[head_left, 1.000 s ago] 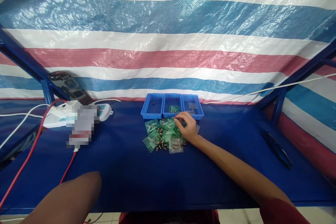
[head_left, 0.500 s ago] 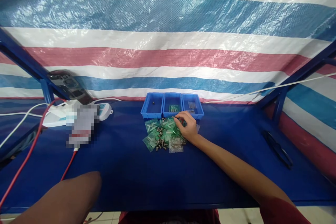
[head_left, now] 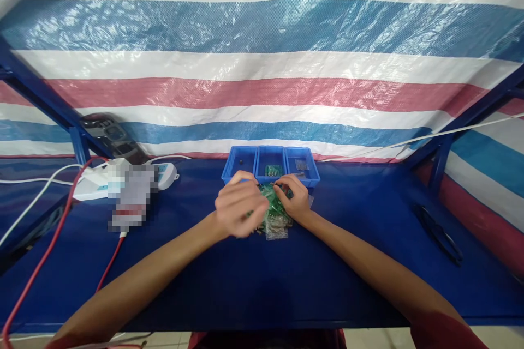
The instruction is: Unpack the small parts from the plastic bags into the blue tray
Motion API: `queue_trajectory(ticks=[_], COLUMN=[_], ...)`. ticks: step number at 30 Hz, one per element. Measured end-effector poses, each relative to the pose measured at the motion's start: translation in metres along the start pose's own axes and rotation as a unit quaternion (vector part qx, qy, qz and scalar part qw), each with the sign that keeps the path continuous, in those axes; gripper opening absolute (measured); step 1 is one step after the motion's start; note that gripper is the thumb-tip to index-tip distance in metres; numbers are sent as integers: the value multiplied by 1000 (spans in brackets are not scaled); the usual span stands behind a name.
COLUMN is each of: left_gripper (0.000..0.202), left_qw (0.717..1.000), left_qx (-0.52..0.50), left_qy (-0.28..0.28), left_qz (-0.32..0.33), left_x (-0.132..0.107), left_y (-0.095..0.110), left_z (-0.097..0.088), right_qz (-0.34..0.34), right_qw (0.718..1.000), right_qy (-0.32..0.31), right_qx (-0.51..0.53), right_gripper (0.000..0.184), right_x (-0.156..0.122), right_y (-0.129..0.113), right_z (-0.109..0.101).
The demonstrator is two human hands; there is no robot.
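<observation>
My right hand (head_left: 293,203) rests on a pile of small green plastic bags (head_left: 275,212) and dark metal bits in the middle of the blue table. Its thumb and forefinger pinch at the pile's far edge, and what they hold is too small to name. My left hand (head_left: 239,204) hovers over the left half of the pile with its fingers curled, smeared by motion. Just behind the pile stands a blue tray (head_left: 246,155) with three compartments. The left one holds a dark bit, the middle one a green bag, the right one a clear bag.
A white power strip (head_left: 96,185) with white and red cables (head_left: 53,240) lies at the left, a dark device (head_left: 112,136) behind it. A black hand tool (head_left: 440,232) lies at the right. Blue frame posts and a striped tarpaulin close off the back.
My left arm has come up from the near edge and its hand now sits over the pile. The right hand has stayed in place, still pinching.
</observation>
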State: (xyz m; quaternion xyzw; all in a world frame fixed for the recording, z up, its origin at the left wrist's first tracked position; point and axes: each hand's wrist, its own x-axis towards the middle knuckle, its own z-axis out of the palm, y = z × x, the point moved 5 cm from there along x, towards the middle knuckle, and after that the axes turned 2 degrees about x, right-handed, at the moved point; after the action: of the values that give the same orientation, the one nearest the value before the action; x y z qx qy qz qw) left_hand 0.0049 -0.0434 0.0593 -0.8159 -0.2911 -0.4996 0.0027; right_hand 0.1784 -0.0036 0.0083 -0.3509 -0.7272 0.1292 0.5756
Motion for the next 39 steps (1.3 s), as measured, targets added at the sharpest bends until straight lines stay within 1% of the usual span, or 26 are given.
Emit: queue_trajectory(ticks=[1,2,4,6,9,12,16,19,22,25,32,36,39], left_gripper=[17,15,11,12,15,15,13,17,21,22,20,17,15], left_qw=[1000,1000,999,997,993,994,999,998,996,996,997,997,998], left_qx=[-8,-4,9,4,-29,-27,11,4,-5,-7,-21,-30,-32], left_qy=[-2,17,17,0,-31,-48,-41,-64,-85,-90,-74,-70,-58], left_qz=[19,5,-35,-80,-113,-96,-30,-8,-7,-10,-24,-11,-16], left_x=[5,8,10,6,0,-3,-4,-6,-7,-7,-4,2,4], left_y=[-4,-12,-29,-43,-52,-51,-47,-48,-50,-51,-51,-48,-47], left_z=[4,6,14,22,30,33,35,40,45,47,47,46,45], right_qz=[2,3,5,4,4,8,16,21,18,18,9,5,8], right_qw=[1000,1000,1000,1000,1000,1000,1000,1000,1000,1000,1000,1000,1000], right_qy=[0,2,4,3,3,7,5,-2,-3,-4,-3,-4,-4], right_qx=[2,4,8,9,13,18,14,10,12,9,8,10,13], right_gripper=[11,12,12,12,11,12,13,15,15,16,15,15,16], right_x=[0,0,0,0,-1,-1,-1,0,0,0,-1,-1,-2], right_y=[0,1,1,2,3,4,5,5,4,3,4,5,6], right_z=[0,0,0,1,1,2,2,1,0,0,2,3,4])
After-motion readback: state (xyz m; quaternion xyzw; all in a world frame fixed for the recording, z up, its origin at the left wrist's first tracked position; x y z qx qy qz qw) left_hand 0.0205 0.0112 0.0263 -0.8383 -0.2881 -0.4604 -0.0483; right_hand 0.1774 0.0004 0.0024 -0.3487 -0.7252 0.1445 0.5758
